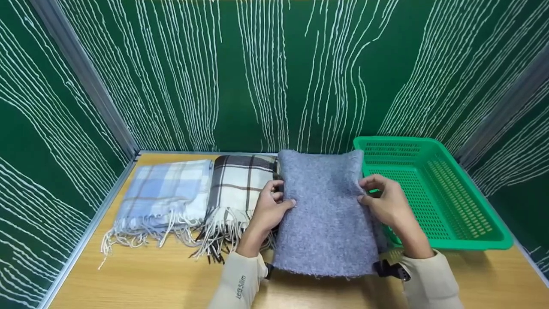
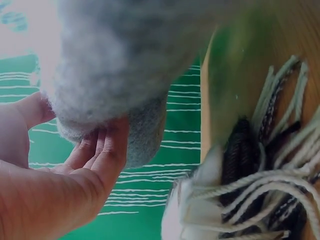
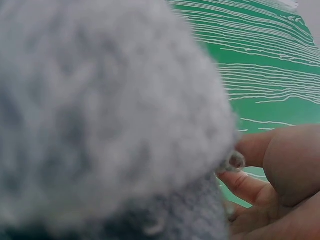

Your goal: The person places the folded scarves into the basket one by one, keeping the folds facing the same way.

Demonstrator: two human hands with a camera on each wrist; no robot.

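Two hands hold grey cloth between them

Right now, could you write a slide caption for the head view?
Two hands hold a gray cloth between fringed plaid cloths and a green basket.

Left hand grips fuzzy grey cloth between thumb and fingers. Behind: white-lined green wall. Right: cream-and-black twisted fringe on wooden tabletop. Cloth's near part blurred.
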